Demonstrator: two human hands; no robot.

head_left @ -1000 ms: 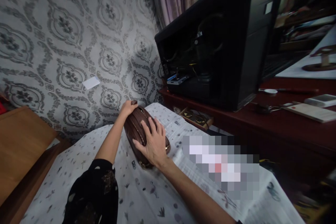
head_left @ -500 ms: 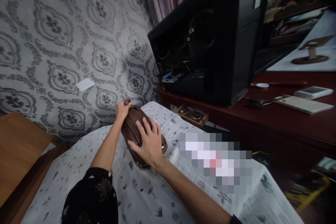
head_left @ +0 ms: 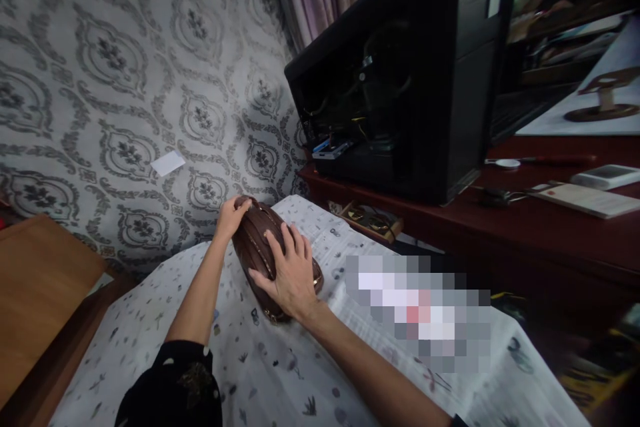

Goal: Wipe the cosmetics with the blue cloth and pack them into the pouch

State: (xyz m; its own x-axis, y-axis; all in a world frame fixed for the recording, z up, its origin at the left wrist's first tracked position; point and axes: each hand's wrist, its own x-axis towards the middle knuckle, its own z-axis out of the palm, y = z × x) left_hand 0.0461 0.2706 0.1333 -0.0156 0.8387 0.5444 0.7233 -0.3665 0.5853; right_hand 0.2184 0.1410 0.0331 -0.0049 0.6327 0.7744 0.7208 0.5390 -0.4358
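Observation:
A brown ribbed purse [head_left: 257, 240] with gold trim stands on its edge on a white patterned cloth [head_left: 280, 367]. My left hand [head_left: 229, 217] grips its far end, fingers curled over the top. My right hand [head_left: 290, 273] lies against the near side of the purse with fingers spread flat, holding it steady.
A dark red desk [head_left: 525, 227] at the right carries an open black computer case [head_left: 400, 80], a phone [head_left: 605, 177] and a notebook [head_left: 580, 199]. A patterned grey wall [head_left: 125, 80] stands behind. A wooden board [head_left: 35, 287] lies at the left. A blurred patch covers part of the cloth.
My left hand has shifted slightly down over the far end of the purse. My right hand stays pressed on the purse. The view has shifted a little.

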